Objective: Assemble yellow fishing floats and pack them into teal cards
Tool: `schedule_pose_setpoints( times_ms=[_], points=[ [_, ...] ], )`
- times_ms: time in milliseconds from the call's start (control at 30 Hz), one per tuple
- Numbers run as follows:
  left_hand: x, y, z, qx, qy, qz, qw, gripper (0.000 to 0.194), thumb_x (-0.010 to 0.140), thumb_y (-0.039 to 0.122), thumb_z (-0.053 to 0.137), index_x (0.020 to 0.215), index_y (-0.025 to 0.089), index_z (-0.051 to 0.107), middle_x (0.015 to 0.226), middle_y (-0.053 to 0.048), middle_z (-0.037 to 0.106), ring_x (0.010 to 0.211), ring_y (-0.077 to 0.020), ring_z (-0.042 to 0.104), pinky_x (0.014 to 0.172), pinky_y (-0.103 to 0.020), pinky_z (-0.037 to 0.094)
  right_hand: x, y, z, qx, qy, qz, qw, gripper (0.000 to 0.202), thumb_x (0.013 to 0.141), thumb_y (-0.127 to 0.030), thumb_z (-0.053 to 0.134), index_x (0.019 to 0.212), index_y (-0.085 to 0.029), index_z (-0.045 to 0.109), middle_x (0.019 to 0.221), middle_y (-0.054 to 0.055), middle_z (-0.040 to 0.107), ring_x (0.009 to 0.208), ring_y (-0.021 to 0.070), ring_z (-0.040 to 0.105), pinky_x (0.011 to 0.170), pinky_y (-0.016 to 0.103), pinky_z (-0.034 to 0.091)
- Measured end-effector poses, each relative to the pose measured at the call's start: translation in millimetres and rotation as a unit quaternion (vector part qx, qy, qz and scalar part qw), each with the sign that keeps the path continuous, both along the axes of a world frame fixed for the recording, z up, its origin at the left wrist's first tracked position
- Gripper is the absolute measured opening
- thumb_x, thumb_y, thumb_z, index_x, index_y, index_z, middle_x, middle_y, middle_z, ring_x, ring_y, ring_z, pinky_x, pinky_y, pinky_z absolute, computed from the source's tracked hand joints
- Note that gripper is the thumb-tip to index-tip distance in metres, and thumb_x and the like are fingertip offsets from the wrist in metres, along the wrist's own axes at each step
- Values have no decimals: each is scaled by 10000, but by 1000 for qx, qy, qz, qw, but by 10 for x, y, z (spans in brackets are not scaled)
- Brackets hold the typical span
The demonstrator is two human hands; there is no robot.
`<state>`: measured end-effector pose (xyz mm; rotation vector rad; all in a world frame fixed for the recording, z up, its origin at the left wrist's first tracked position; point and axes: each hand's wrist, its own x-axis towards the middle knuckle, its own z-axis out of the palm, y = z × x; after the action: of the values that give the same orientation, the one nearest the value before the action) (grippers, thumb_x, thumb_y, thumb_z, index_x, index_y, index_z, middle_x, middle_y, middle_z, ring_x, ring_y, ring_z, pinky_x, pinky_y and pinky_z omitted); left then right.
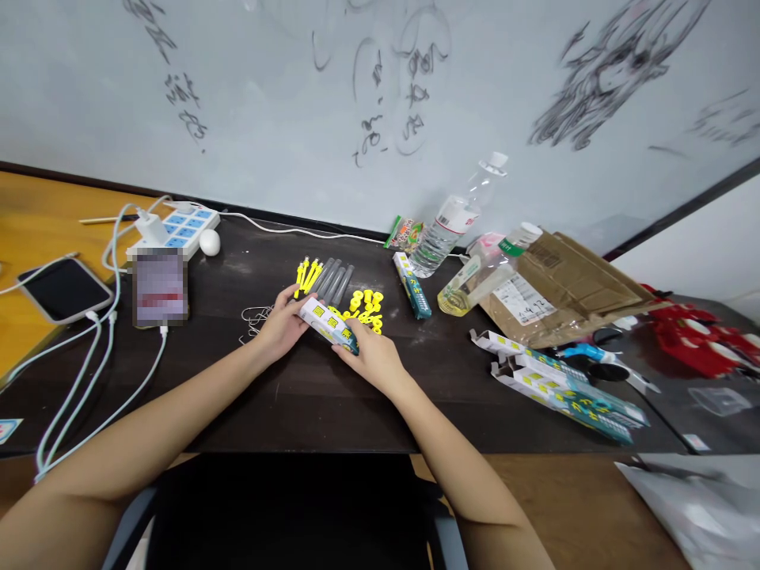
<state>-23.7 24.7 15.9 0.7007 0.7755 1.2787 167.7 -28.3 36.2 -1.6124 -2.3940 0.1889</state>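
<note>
Between my two hands is a long narrow cardboard box (328,323), white and teal with yellow lettering, held at a slant above the dark table. My left hand (282,326) has its fingers at the upper left end. My right hand (377,359) is wrapped around the lower right end. Just beyond lie several yellow plastic sticks (308,277) and several clear tubes (336,282) side by side. Small yellow plastic parts (369,304) are heaped to their right, partly hidden by the box and hand. Thin pale strings (255,315) lie by my left hand.
A similar box (412,285) lies near a water bottle (454,218) and a bottle of yellowish liquid (484,273). Several opened boxes (564,388) lie at right before a brown cardboard package (570,277). At left are a power strip (188,229), phone (65,289) and white cables (100,364).
</note>
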Motion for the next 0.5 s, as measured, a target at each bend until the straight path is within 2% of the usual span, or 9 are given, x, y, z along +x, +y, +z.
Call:
schedule_pose_setpoints(
  times_ms=[67, 133, 233, 333, 500],
  points=[
    [7, -10, 3, 19, -1, 20, 1000, 543, 768, 175, 640, 1216, 328, 374, 1103, -25, 670, 1013, -180, 642, 879, -357, 482, -5, -4, -7, 2, -5, 4, 1000, 415, 890, -447, 490, 1227, -212, 437, 1154, 96, 643, 978, 240, 642, 727, 308, 478],
    [14, -26, 3, 49, 8, 35, 998, 625, 781, 176, 633, 1296, 333, 316, 1155, -50, 657, 1063, -199, 625, 879, -360, 480, -9, -10, -7, 2, -6, 5, 1000, 411, 892, -447, 488, 1225, -212, 435, 1156, 94, 641, 984, 236, 639, 732, 305, 477],
    [26, -57, 10, 89, 34, 28, 995, 540, 813, 225, 593, 1307, 275, 381, 1190, -89, 643, 1083, -232, 614, 858, -363, 486, -17, -21, 7, 2, -4, 7, 1000, 408, 893, -446, 487, 1226, -217, 431, 1162, 89, 639, 991, 232, 636, 740, 300, 475],
    [38, -85, 33, 99, 34, -7, 995, 400, 824, 261, 531, 1217, 191, 500, 1231, -113, 615, 1091, -266, 604, 856, -385, 493, -25, -31, 29, -4, -5, 6, 1000, 407, 892, -444, 488, 1229, -222, 435, 1182, 87, 631, 1000, 229, 632, 744, 291, 471],
    [59, -114, 79, 95, 24, -28, 995, 378, 830, 303, 508, 1177, 156, 532, 1230, -119, 609, 1048, -279, 623, 873, -438, 492, -30, -33, 43, -14, -8, 3, 1000, 428, 889, -453, 490, 1246, -224, 432, 1189, 93, 626, 998, 231, 630, 752, 295, 469]
  ],
)
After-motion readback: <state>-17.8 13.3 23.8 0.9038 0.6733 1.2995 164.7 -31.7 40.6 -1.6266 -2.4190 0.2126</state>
